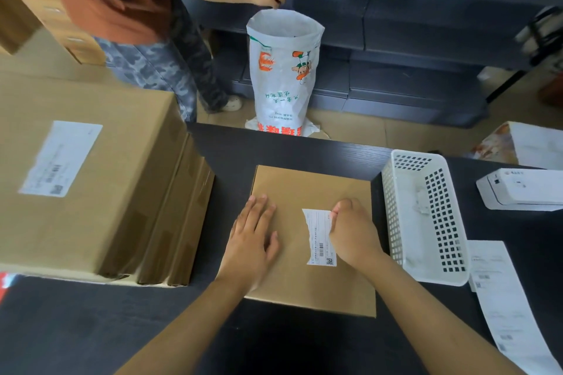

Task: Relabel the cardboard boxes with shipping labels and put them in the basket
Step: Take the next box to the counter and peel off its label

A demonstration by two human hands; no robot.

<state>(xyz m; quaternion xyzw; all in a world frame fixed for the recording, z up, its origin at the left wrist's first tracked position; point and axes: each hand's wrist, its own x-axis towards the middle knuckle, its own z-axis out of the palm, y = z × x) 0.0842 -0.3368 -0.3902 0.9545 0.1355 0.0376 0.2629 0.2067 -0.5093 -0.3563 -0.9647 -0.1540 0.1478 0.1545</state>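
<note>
A flat brown cardboard box point(307, 189) lies on the dark table in front of me. A white shipping label point(320, 237), torn along its left edge, sits on the box's right half. My left hand point(253, 237) rests flat on the box, fingers spread, to the left of the label. My right hand point(353, 231) has its fingers curled at the label's right edge and covers that side of it; whether it pinches the label is hidden. A white perforated plastic basket point(426, 219) stands just right of the box, with nothing but scraps in it.
A big cardboard carton point(91, 179) with its own label fills the left. A strip of printed labels point(502, 298) and a white label printer point(524, 189) lie right of the basket. Beyond the table stand a white woven sack point(283, 70) and another person point(137, 9).
</note>
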